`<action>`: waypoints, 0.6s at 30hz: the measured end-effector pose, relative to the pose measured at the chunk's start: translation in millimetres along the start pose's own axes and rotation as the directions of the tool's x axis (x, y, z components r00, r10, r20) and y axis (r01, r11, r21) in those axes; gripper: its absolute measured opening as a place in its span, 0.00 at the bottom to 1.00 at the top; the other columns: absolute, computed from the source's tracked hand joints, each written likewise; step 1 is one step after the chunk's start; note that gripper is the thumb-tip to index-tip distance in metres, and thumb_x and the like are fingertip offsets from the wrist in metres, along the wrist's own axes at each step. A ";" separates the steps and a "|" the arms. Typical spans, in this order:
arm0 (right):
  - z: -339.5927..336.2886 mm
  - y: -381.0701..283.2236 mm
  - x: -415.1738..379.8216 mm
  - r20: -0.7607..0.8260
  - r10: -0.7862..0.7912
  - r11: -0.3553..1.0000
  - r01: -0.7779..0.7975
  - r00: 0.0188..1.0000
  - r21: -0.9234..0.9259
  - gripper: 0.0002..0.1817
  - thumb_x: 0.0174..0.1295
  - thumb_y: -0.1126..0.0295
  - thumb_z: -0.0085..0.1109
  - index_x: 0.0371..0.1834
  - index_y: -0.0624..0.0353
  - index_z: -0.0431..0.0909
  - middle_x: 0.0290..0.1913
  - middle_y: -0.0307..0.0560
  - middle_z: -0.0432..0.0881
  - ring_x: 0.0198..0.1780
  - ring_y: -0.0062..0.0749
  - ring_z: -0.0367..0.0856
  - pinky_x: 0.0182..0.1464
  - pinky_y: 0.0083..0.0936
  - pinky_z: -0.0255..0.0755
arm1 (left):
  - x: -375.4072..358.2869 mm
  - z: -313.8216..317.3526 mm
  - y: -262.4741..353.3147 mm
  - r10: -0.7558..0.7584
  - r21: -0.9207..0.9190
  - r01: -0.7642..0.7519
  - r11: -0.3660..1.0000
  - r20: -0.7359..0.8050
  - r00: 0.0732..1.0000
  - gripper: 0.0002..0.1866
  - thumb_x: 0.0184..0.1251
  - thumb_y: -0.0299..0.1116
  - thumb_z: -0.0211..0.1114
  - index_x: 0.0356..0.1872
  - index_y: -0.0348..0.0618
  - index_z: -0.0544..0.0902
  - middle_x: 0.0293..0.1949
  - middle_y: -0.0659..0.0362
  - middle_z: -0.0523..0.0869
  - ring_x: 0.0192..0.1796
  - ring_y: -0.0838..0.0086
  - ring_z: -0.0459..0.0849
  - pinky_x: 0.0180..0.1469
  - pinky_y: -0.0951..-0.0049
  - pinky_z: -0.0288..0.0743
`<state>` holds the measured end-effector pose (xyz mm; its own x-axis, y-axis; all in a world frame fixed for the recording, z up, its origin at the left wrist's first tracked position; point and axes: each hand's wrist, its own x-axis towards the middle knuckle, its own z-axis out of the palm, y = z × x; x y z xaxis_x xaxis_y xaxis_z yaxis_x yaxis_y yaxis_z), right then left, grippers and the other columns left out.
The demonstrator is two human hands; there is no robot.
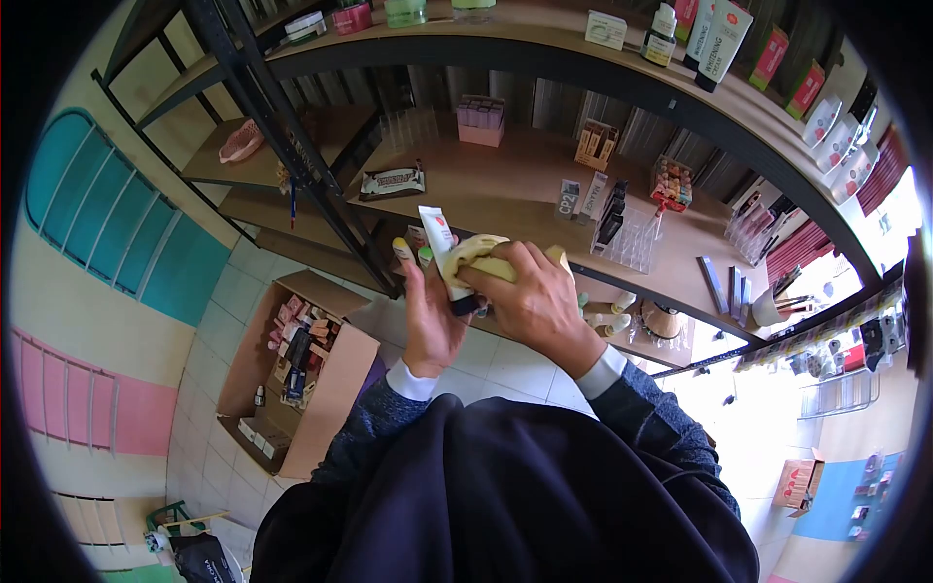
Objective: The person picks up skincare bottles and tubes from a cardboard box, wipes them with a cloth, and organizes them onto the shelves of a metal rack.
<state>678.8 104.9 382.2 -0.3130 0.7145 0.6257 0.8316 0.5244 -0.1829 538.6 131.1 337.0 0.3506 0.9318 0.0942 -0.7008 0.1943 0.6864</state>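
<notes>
A white tube [437,240] with a red mark and a black cap stands nearly upright in my left hand [433,325], its cap end low near the fingers. My right hand [536,301] is closed around a yellow cloth [494,264], which presses against the side of the tube. Both hands are in front of the middle shelf's edge. Behind them, on the shelf, lies a dark wrapped packet [394,182]. Small bottles with yellow and green caps [425,255] show just beyond my left hand.
An open cardboard box [330,408] of small packages sits on the tiled floor at the left. The middle shelf [525,175] holds a pink box [481,124], a clear organizer [627,243] and dark flat boxes [712,284]. Tubes [724,47] and bottles stand on the upper shelf.
</notes>
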 end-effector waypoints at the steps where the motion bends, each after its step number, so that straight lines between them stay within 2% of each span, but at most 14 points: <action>1: 2.3 0.7 -0.3 -0.002 -0.002 1.000 0.002 1.000 0.001 0.19 0.38 0.71 0.60 0.38 0.42 0.81 0.36 0.41 0.73 0.36 0.33 0.75 0.36 0.30 0.71 | 0.2 1.8 1.8 0.003 0.002 -0.003 1.000 0.000 1.000 0.43 0.60 0.68 0.33 0.62 0.37 0.60 0.55 0.55 0.70 0.56 0.70 0.70 0.56 0.72 0.64; 3: 9.1 1.9 -2.9 -0.045 -0.087 0.996 0.088 0.995 0.018 0.19 0.38 0.72 0.59 0.37 0.42 0.81 0.36 0.39 0.73 0.37 0.33 0.75 0.36 0.30 0.71 | 0.5 6.6 7.2 0.047 0.042 -0.045 0.998 -0.051 0.998 0.43 0.61 0.68 0.33 0.62 0.36 0.59 0.55 0.55 0.70 0.54 0.71 0.71 0.54 0.71 0.66; 4: 5.4 0.5 -5.1 -0.024 -0.097 0.995 0.097 0.995 -0.006 0.19 0.38 0.74 0.58 0.37 0.42 0.81 0.36 0.39 0.73 0.38 0.34 0.76 0.36 0.30 0.72 | 0.4 9.3 10.8 0.043 0.002 -0.043 0.999 -0.082 0.996 0.41 0.63 0.65 0.33 0.62 0.37 0.58 0.51 0.56 0.72 0.50 0.71 0.73 0.50 0.71 0.69; 5: 4.5 3.6 -7.9 -0.024 -0.099 0.995 0.099 0.995 -0.005 0.19 0.38 0.74 0.58 0.37 0.42 0.81 0.36 0.39 0.73 0.38 0.34 0.76 0.36 0.30 0.72 | 2.7 1.1 11.2 0.045 0.001 -0.045 0.999 -0.083 0.996 0.41 0.63 0.65 0.33 0.62 0.37 0.58 0.51 0.56 0.72 0.50 0.71 0.73 0.50 0.71 0.69; 7: 2.5 12.9 -15.2 0.030 -0.014 0.998 0.012 0.999 0.064 0.20 0.39 0.76 0.57 0.38 0.42 0.81 0.36 0.42 0.73 0.38 0.36 0.76 0.38 0.31 0.73 | 6.3 -7.2 18.1 0.048 -0.026 -0.046 0.999 0.104 0.993 0.37 0.65 0.61 0.33 0.62 0.37 0.57 0.43 0.58 0.72 0.48 0.70 0.74 0.47 0.70 0.71; 8: -1.6 17.9 -18.2 0.122 0.099 0.992 -0.108 0.988 0.069 0.15 0.47 0.71 0.55 0.40 0.44 0.80 0.37 0.46 0.73 0.36 0.41 0.78 0.36 0.33 0.73 | 3.7 -5.8 15.2 0.040 -0.037 -0.040 0.999 0.008 0.999 0.29 0.67 0.50 0.39 0.62 0.39 0.57 0.39 0.58 0.71 0.42 0.70 0.75 0.42 0.71 0.73; 9: -2.7 22.5 -19.5 0.122 0.095 0.992 -0.103 0.988 0.069 0.15 0.47 0.71 0.55 0.40 0.44 0.80 0.37 0.46 0.73 0.36 0.41 0.78 0.36 0.33 0.73 | 4.8 -6.5 13.3 0.044 -0.037 -0.044 0.998 0.008 0.999 0.29 0.67 0.50 0.39 0.62 0.39 0.57 0.39 0.58 0.71 0.42 0.70 0.75 0.42 0.71 0.73; 11: -1.7 30.7 -20.8 -0.035 0.286 0.920 -0.264 0.958 0.288 0.15 0.50 0.71 0.55 0.42 0.45 0.79 0.38 0.49 0.73 0.34 0.43 0.78 0.38 0.34 0.73 | 6.6 -9.7 9.5 0.048 -0.002 -0.048 0.999 0.036 0.998 0.25 0.64 0.39 0.46 0.61 0.40 0.58 0.40 0.58 0.72 0.38 0.72 0.73 0.40 0.72 0.72; 12: -1.6 33.3 -21.1 -0.049 0.330 0.897 -0.297 0.943 0.327 0.14 0.54 0.72 0.54 0.45 0.46 0.78 0.38 0.49 0.74 0.36 0.43 0.77 0.40 0.35 0.72 | 5.9 -4.9 9.6 0.024 -0.043 -0.025 0.999 -0.015 1.000 0.25 0.57 0.30 0.47 0.58 0.40 0.61 0.40 0.57 0.72 0.37 0.73 0.71 0.37 0.73 0.71; 16: -5.1 33.6 -23.7 -0.059 0.405 0.843 -0.348 0.912 0.411 0.15 0.55 0.74 0.53 0.46 0.48 0.77 0.37 0.48 0.75 0.40 0.41 0.73 0.43 0.32 0.69 | 7.4 -3.0 7.0 0.054 0.017 -0.055 0.998 0.008 0.998 0.24 0.54 0.28 0.46 0.56 0.39 0.62 0.40 0.57 0.72 0.38 0.73 0.71 0.37 0.73 0.70; 18: -4.9 34.4 -27.6 -0.059 0.420 0.832 -0.358 0.906 0.424 0.15 0.55 0.74 0.53 0.46 0.49 0.77 0.37 0.48 0.75 0.40 0.40 0.73 0.43 0.31 0.69 | 8.4 -1.1 5.8 0.076 0.065 -0.077 0.995 0.016 0.997 0.27 0.48 0.27 0.45 0.55 0.39 0.61 0.40 0.56 0.72 0.37 0.72 0.71 0.36 0.74 0.70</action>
<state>718.2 101.0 362.3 0.0928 0.8399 0.5347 0.6089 0.3770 -0.6979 536.8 140.3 340.9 0.3064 0.9388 0.1574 -0.6834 0.1019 0.7229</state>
